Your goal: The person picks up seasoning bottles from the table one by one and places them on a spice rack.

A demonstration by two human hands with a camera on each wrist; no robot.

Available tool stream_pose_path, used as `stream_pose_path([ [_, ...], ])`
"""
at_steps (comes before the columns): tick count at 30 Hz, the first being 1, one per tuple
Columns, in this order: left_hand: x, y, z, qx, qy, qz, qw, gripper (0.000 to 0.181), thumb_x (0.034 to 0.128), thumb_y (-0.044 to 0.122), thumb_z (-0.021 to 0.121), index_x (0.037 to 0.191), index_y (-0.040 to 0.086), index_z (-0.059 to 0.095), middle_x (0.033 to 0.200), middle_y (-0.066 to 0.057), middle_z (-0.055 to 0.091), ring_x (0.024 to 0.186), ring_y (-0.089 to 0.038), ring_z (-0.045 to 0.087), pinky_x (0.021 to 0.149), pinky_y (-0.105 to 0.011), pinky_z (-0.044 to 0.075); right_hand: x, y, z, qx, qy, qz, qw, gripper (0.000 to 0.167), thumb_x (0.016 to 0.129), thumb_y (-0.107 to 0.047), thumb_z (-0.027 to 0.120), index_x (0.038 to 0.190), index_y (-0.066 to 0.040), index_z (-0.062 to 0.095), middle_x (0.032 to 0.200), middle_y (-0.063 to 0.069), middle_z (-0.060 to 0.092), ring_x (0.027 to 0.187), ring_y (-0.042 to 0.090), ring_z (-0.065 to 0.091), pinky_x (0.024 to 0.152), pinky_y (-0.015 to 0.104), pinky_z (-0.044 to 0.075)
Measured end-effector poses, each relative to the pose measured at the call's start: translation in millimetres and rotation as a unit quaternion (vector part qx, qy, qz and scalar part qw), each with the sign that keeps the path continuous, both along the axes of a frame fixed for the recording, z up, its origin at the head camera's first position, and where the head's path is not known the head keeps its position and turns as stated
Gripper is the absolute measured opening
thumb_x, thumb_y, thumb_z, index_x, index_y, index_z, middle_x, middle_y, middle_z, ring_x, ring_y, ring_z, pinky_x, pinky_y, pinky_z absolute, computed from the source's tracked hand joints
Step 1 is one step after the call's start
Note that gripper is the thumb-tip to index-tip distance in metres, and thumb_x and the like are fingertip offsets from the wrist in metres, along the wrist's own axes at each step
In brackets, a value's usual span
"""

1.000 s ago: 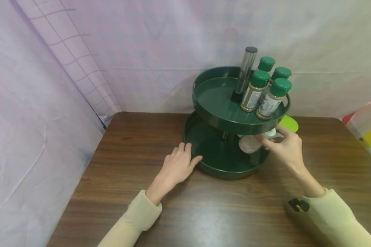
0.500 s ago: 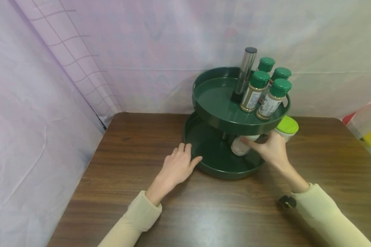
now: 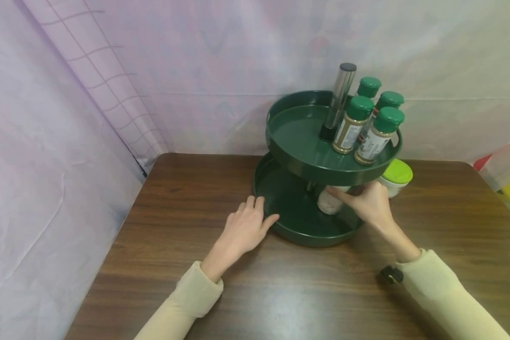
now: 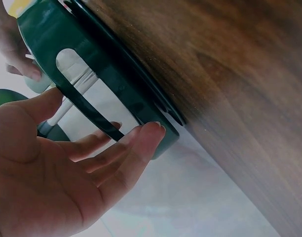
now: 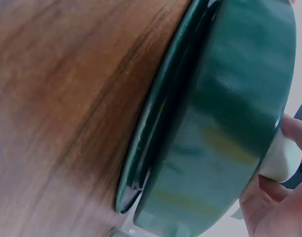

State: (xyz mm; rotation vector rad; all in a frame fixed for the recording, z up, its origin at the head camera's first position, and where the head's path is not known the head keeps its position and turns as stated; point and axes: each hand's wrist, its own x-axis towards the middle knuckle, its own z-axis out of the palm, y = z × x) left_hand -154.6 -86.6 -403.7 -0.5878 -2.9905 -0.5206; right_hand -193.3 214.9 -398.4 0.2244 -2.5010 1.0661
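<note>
A dark green two-tier round rack [image 3: 306,158] stands on the table. My left hand [image 3: 244,226] holds the left rim of its lower tray [image 3: 310,240]; in the left wrist view the fingers [image 4: 119,177] reach around the handle slot and the thumb touches the rim. My right hand [image 3: 371,208] reaches under the upper tray and holds a small jar [image 3: 329,203] with pale contents. The jar stands or hovers just over the lower tray, its top hidden by the upper tray. In the right wrist view a white part of the jar [image 5: 282,158] shows between thumb and fingers.
Several spice bottles with green caps [image 3: 371,141] stand on the upper tray beside a clear tube with a black top [image 3: 342,94]. A tub with a lime-green lid [image 3: 397,172] stands behind the right hand. Fabric [image 3: 221,71] hangs behind the table [image 3: 187,189].
My right hand has moved left, carrying the jar further in over the lower tray, and has stayed nearly still in the last half second. The left hand has not moved.
</note>
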Motion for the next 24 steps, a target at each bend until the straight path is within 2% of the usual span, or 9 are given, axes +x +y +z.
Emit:
stream_pose_path([
  [3, 0.1, 0.1, 0.2, 0.0, -0.001, 0.001, 1.0, 0.066, 0.1055, 0.048, 0.049, 0.143, -0.006, 0.046, 0.128, -0.026, 0.055, 0.109, -0.039, 0.062, 0.073, -0.047, 0.057, 1.2, 1, 1.9, 0.002, -0.008, 0.003, 1.0, 0.055, 0.081, -0.036, 0.087, 0.123, -0.01, 0.062, 0.105, 0.006, 0.069, 0.081, 0.021, 0.054, 0.065, 0.027, 0.04],
  [7, 0.2, 0.1, 0.2, 0.0, -0.001, 0.0, 1.0, 0.066, 0.1056, 0.048, 0.048, 0.143, -0.007, 0.046, 0.128, -0.026, 0.055, 0.109, -0.039, 0.062, 0.073, -0.047, 0.057, 5.5, 2, 4.8, 0.01, -0.005, -0.004, 0.9999, 0.051, 0.082, -0.039, 0.086, 0.118, -0.01, 0.063, 0.097, 0.008, 0.069, 0.079, 0.023, 0.059, 0.065, 0.024, 0.042],
  [11, 0.3, 0.1, -0.4, 0.001, -0.002, -0.001, 1.0, 0.066, 0.1057, 0.048, 0.048, 0.144, -0.007, 0.045, 0.128, -0.026, 0.055, 0.109, -0.039, 0.062, 0.074, -0.047, 0.057, 11.5, 6, 6.3, 0.007, 0.013, 0.0, 0.9999, 0.055, 0.082, -0.033, 0.086, 0.125, -0.01, 0.061, 0.111, 0.008, 0.069, 0.091, 0.023, 0.064, 0.071, 0.017, 0.045],
  [14, 0.5, 0.0, -0.8, 0.001, -0.002, -0.002, 1.0, 0.066, 0.1058, 0.047, 0.048, 0.144, -0.007, 0.045, 0.128, -0.026, 0.055, 0.109, -0.039, 0.062, 0.074, -0.047, 0.057, 18.8, 10, 7.2, 0.009, 0.021, -0.006, 0.9997, 0.054, 0.082, -0.03, 0.087, 0.126, -0.01, 0.062, 0.109, 0.007, 0.069, 0.086, 0.017, 0.065, 0.068, 0.015, 0.045],
  [16, 0.6, 0.0, -0.9, 0.0, -0.001, -0.002, 1.0, 0.066, 0.1058, 0.047, 0.048, 0.144, -0.007, 0.045, 0.128, -0.026, 0.055, 0.109, -0.039, 0.062, 0.074, -0.047, 0.057, 24.5, 14, 8.5, 0.016, 0.019, -0.017, 0.9995, 0.049, 0.082, -0.03, 0.086, 0.121, -0.009, 0.063, 0.098, 0.008, 0.07, 0.074, 0.011, 0.064, 0.062, 0.015, 0.044],
  [18, 0.6, 0.0, -0.7, 0.0, 0.0, -0.003, 1.0, 0.066, 0.1058, 0.048, 0.048, 0.143, -0.007, 0.045, 0.128, -0.026, 0.055, 0.109, -0.039, 0.062, 0.074, -0.047, 0.057, 29.7, 18, 10.0, 0.018, 0.014, -0.027, 0.9994, 0.047, 0.083, -0.03, 0.086, 0.118, -0.009, 0.064, 0.093, 0.008, 0.07, 0.064, 0.004, 0.062, 0.057, 0.015, 0.044],
  [21, 0.5, 0.1, -0.4, 0.0, 0.001, -0.004, 1.0, 0.066, 0.1058, 0.047, 0.048, 0.143, -0.007, 0.046, 0.127, -0.026, 0.056, 0.109, -0.039, 0.062, 0.073, -0.047, 0.057, 36.0, 28, 11.8, 0.011, 0.007, -0.036, 0.9993, 0.049, 0.084, -0.03, 0.085, 0.122, -0.01, 0.064, 0.101, 0.007, 0.07, 0.064, -0.003, 0.062, 0.059, 0.014, 0.043],
  [24, 0.6, 0.1, -0.1, 0.0, 0.001, -0.004, 1.0, 0.066, 0.1057, 0.047, 0.048, 0.143, -0.007, 0.046, 0.127, -0.026, 0.056, 0.108, -0.039, 0.062, 0.073, -0.046, 0.057, 41.1, 40, 12.4, 0.001, 0.008, -0.048, 0.9988, 0.052, 0.083, -0.029, 0.085, 0.128, -0.014, 0.063, 0.108, -0.003, 0.069, 0.068, -0.007, 0.063, 0.062, 0.012, 0.044],
])
